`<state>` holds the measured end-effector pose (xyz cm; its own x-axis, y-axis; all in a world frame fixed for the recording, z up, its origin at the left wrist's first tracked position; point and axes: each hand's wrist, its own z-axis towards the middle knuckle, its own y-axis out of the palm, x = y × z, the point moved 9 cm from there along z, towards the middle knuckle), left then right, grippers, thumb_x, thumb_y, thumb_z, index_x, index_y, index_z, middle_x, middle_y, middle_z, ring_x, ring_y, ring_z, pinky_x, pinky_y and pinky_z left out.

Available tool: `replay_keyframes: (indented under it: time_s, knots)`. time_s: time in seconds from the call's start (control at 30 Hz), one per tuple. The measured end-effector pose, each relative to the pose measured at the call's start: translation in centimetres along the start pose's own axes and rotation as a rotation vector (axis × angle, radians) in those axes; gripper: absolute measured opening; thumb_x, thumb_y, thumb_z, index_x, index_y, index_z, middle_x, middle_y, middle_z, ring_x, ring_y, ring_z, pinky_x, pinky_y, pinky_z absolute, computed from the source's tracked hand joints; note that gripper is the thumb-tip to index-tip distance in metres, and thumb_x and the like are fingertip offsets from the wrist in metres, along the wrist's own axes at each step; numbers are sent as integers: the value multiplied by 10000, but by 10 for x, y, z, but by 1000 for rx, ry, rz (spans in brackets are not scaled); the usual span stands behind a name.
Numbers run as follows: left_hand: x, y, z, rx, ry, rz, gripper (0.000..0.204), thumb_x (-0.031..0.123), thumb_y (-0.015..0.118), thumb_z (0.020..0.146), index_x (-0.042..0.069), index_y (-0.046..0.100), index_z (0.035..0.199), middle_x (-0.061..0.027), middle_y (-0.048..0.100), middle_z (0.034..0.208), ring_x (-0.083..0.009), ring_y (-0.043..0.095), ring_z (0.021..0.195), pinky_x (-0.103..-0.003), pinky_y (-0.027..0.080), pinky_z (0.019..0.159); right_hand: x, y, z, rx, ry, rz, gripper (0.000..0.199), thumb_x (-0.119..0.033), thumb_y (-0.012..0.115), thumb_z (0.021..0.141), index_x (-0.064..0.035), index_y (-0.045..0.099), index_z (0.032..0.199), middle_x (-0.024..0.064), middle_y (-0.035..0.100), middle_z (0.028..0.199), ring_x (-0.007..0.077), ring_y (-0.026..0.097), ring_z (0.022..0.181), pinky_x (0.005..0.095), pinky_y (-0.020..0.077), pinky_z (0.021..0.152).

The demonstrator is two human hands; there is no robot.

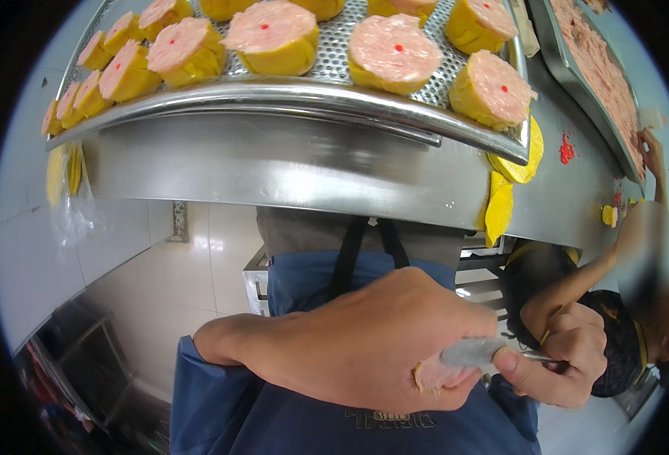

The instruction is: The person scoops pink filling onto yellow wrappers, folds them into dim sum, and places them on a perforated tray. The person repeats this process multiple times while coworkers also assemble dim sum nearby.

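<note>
Now | left hand (365, 345) cupping soft pink filling (435, 373) | right hand (566, 356) gripping flat metal spatula (475, 351)

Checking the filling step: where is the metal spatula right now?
In the head view, lower right: the metal spatula is gripped by the right hand, its blade pressed on the pink filling cupped in the left hand.

Bare forearms, no sleeves or gloves; blue apron (312, 425) with black straps (347, 254) over grey shirt (296, 227).

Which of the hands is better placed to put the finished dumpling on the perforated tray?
Probably the left hand: it cups the dumpling in its palm. The right hand is occupied, gripping a metal spatula pressed on the pink filling. The perforated tray lies ahead, already holding rows of dumplings.
</note>
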<state>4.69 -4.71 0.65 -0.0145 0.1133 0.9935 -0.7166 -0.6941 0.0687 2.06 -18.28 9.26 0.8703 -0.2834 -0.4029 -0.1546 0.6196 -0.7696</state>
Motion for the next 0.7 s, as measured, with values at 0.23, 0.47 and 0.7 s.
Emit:
replay_keyframes:
  time_s: [0.23,0.47,0.7]
  knots:
    - [8,-33,-16,154,-72,70,310,170,855,837,55,577,765,-147,624,708,-401,633,663,-420,517,594,17,-28,2,197,180,-218,348,-177,869,607,-148,888,953,-20,362,670,124,383,496,291,217,468]
    - [18,-36,-5,168,-2,75,400,78,991,729,116,597,671,-25,651,664,-139,595,563,-264,455,558,147,-130,-3,424,809,-593,202,-38,637,987,0,735,1160,146,690,790,222,622,639,332,480,657]
    - [18,-33,-15,191,35,164,332,12,916,835,81,593,802,-7,631,707,-103,558,666,-276,462,629,296,-151,-3,328,885,-479,288,-225,666,926,17,797,1010,185,731,812,279,697,733,405,552,742]
